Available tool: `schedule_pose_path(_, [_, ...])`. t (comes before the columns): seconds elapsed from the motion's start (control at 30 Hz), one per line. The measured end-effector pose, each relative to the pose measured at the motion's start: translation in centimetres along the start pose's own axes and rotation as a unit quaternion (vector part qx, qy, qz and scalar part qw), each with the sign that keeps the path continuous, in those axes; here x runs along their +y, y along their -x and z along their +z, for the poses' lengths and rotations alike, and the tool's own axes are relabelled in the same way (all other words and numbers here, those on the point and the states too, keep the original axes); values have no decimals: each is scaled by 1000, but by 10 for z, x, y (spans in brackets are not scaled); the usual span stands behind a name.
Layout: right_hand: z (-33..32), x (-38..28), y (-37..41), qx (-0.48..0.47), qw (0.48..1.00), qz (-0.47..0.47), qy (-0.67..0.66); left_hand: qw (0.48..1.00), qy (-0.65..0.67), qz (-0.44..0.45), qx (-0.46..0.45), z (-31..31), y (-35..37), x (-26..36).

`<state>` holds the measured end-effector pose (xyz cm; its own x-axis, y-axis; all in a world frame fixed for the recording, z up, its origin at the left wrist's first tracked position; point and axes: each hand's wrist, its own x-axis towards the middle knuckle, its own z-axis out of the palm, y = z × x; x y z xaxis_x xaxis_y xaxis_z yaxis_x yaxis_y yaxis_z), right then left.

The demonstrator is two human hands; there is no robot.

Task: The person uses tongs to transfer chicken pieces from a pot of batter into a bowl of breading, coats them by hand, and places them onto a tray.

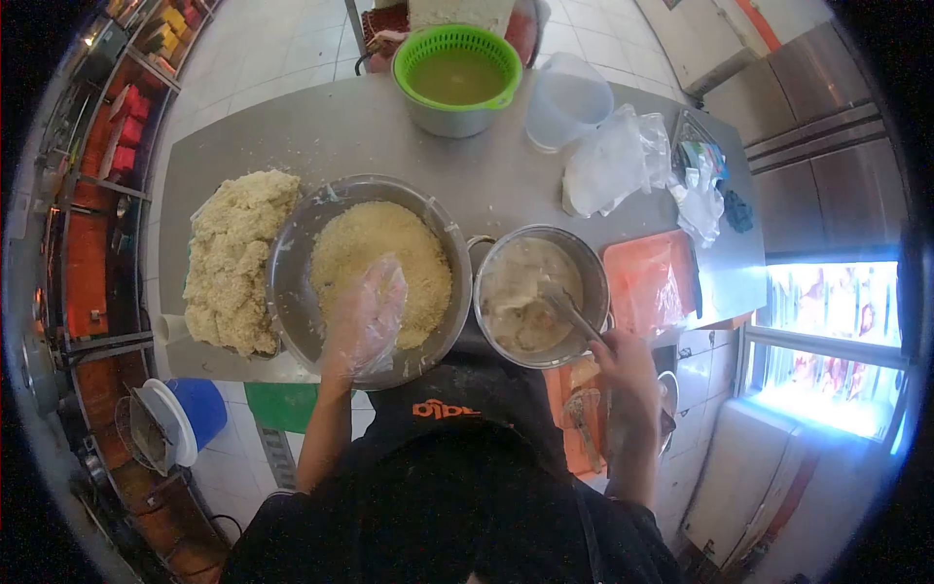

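Note:
My left hand [370, 316], in a clear plastic glove, rests on the pale crumbs [389, 238] in a wide metal bowl [292, 292]. Its fingers are blurred under the plastic, so their pose and any content are unclear. My right hand [626, 362] is closed around metal tongs [574, 313], whose tips reach into a metal pot [595, 261] of cloudy liquid with pale pieces. Left of the bowl, crumb-coated pieces [238, 258] are heaped high.
A green colander [465, 44] sits in a metal pot at the back, beside a translucent container [569, 102]. Plastic bags [618, 161] and an orange tray [647, 282] lie at the right. A blue bucket [199, 409] stands below the table's left edge.

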<state>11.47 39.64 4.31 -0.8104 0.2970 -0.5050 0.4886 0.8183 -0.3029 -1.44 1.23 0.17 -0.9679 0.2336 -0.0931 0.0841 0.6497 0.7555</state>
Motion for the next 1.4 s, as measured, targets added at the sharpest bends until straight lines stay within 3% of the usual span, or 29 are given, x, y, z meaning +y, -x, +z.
schedule_pose_path(0.03, [7, -6, -1, 56, 995, 8, 84, 1000, 2, -1, -4, 0, 0, 0])
schedule_pose_path(0.13, [10, -7, -1, 83, 995, -5, 60, 1000, -1, 13, -8, -1, 1, -2])
schedule_pose_path(0.3, [-18, 6, 11, -67, 988, -23, -139, 999, -40, -14, 21, 3, 9, -28])
schedule_pose_path(0.4, [-14, 26, 21, -69, 985, -46, -150, 995, -95, -41, 10, 5, 10, -61])
schedule_pose_path(0.43, [-4, 38, 24, -79, 967, -48, -237, 992, -115, -55, -1, 2, 11, -73])
schedule_pose_path(0.53, [-26, 5, 45, -91, 963, -19, -252, 985, -151, -88, -16, -11, 12, -68])
schedule_pose_path(0.63, [-23, 12, 55, -91, 946, -32, -310, 988, -135, -30, 61, -14, 23, -78])
schedule_pose_path(0.73, [-24, 0, 56, -84, 941, -63, -320, 982, -167, -46, 68, -28, 28, -69])
schedule_pose_path(0.9, [-30, -58, 52, -131, 929, -81, -337, 980, -92, -62, 163, -30, 28, -92])
schedule_pose_path(1.0, [-13, -83, 24, -184, 943, -103, -259, 978, -78, -68, 180, -35, 29, -91])
schedule_pose_path(1.13, [8, -105, 15, -4, 982, -162, -97, 975, -16, -121, 184, -47, 30, -67])
schedule_pose_path(1.27, [4, -79, 12, -14, 982, -97, -162, 972, -17, -129, 198, -44, 25, -65])
schedule_pose_path(1.33, [13, -55, 8, 12, 980, -116, -162, 972, -7, -120, 200, -44, 5, -52])
schedule_pose_path(1.4, [5, -55, 11, 14, 981, -103, -164, 980, -18, -174, 91, -48, -33, -46])
